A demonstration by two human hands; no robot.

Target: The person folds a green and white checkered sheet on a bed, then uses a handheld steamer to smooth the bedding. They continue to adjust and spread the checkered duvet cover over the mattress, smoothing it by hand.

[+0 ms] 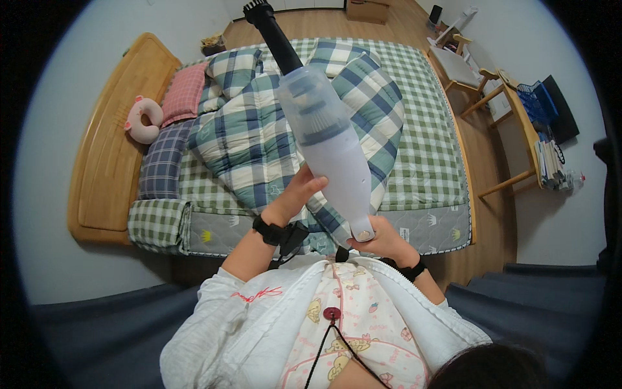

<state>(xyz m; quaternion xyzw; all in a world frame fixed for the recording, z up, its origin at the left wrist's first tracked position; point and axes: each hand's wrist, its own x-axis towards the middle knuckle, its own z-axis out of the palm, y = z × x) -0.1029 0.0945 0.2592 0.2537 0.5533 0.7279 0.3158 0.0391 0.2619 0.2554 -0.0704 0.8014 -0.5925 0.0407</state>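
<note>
A white handheld vacuum cleaner (337, 167) is held up in front of me, above the bed. Its clear dust cup (316, 104) shows a filter inside, and a black brush nozzle (277, 39) points away towards the far end. My left hand (299, 192) supports the white body from its left side, with the thumb on top and the other fingers hidden behind it. My right hand (381, 236) is wrapped around the narrow handle end, near a round button. Below the vacuum lies a rumpled plaid quilt (243, 141).
The bed has a green gingham sheet (423, 131), a wooden headboard (116, 150), a pink pillow (184, 92), a dark plaid pillow (166, 160) and a pink neck pillow (146, 119). On the right stand a chair (454, 65) and a desk with books (549, 158). A cardboard box (368, 10) sits beyond.
</note>
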